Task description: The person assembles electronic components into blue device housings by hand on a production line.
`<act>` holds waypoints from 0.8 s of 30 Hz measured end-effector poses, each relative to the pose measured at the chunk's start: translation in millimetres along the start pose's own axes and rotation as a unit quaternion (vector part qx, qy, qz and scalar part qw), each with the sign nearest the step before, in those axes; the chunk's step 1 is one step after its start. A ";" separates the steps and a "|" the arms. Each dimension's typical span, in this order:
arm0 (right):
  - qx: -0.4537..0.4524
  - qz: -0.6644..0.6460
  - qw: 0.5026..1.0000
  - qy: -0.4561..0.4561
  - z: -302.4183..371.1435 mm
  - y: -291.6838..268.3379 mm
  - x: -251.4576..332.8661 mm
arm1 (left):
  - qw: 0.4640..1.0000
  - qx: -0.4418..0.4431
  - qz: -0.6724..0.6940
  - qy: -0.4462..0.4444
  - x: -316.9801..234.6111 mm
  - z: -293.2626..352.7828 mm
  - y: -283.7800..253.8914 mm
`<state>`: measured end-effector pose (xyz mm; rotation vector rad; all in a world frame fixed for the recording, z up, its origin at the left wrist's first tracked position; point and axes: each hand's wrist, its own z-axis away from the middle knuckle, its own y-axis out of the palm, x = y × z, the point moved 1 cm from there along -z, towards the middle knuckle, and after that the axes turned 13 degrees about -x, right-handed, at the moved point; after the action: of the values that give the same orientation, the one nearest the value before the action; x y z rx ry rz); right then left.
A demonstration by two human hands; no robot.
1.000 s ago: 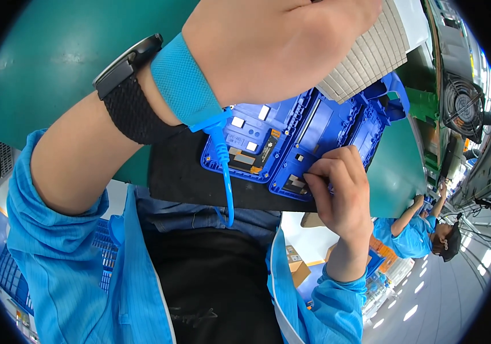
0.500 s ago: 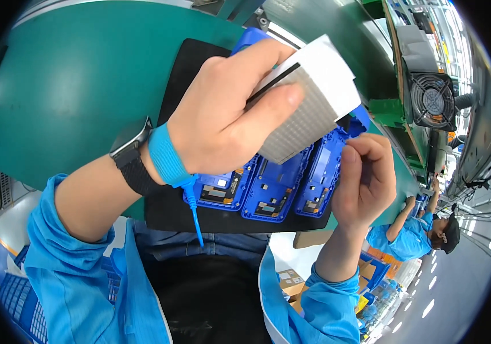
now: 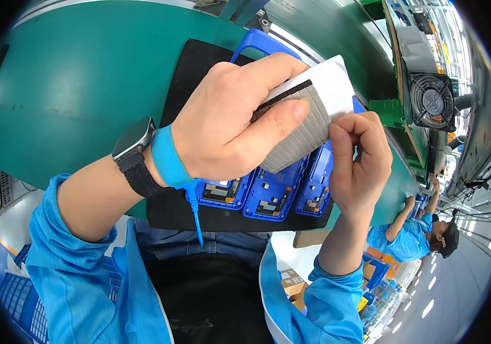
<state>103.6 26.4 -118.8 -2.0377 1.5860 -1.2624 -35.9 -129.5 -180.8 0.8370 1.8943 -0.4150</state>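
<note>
Sheet (image 3: 306, 123) of grey strips on white backing sits in the grip of the left hand (image 3: 231, 123), thumb laid across its grey face and the fingers curled behind its top edge, so the sheet juts out to the right of the knuckles, tilted. The right hand (image 3: 360, 160) is just beside it, its grip closed in a pinch on the sheet's right edge, where the grey strips meet the white backing. Directly beneath both hands lies a blue tray (image 3: 274, 192) with several pockets, partly hidden by the sheet, resting on a black mat (image 3: 191, 80) on the green bench (image 3: 79, 86). A dark watch (image 3: 133, 143) and a blue wrist strap (image 3: 168, 157) with a coiled cord sit on the left wrist. Beyond the right hand, off to its far side, stands a fan (image 3: 432, 100), and lower down another person in blue (image 3: 414, 235) works.
</note>
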 end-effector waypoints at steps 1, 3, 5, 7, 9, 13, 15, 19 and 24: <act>0.028 0.026 0.999 -0.011 -0.8 -0.8 1.5 | 1.000 -0.004 0.005 -0.001 0.4 0.4 0.4; 0.055 0.052 0.997 -0.022 -0.4 -0.8 1.0 | 1.000 0.008 -0.015 -0.006 -1.5 -0.6 -1.7; 0.061 0.063 0.995 -0.057 2.1 1.3 -1.4 | 0.999 0.021 -0.036 -0.009 -2.2 0.1 -1.7; 0.059 0.036 0.997 -0.041 4.1 -1.2 -2.3 | 0.989 0.002 0.062 -0.134 0.5 2.8 2.5; 0.058 0.009 0.998 -0.026 6.3 -4.2 -4.2 | 0.984 -0.029 0.096 -0.149 3.6 2.8 2.8; 0.022 -0.157 0.983 0.090 16.0 -12.9 -1.6 | 0.961 -0.166 0.172 -0.138 13.7 -12.2 1.4; 0.104 -0.144 0.981 0.071 15.7 -5.8 7.8 | 0.921 -0.246 0.252 -0.167 -7.9 -23.3 -4.6; 0.236 -0.122 0.964 0.025 18.7 42.4 39.1 | 0.931 -0.275 0.230 -0.074 11.6 -26.5 -32.7; 0.301 -0.079 0.950 -0.013 19.1 74.4 49.7 | 0.939 -0.310 0.138 -0.053 7.4 -29.5 -40.0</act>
<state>70.7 -50.3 -156.3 -1.7858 0.8739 -1.5314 -85.4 -137.0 -176.8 0.6188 1.6295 0.2994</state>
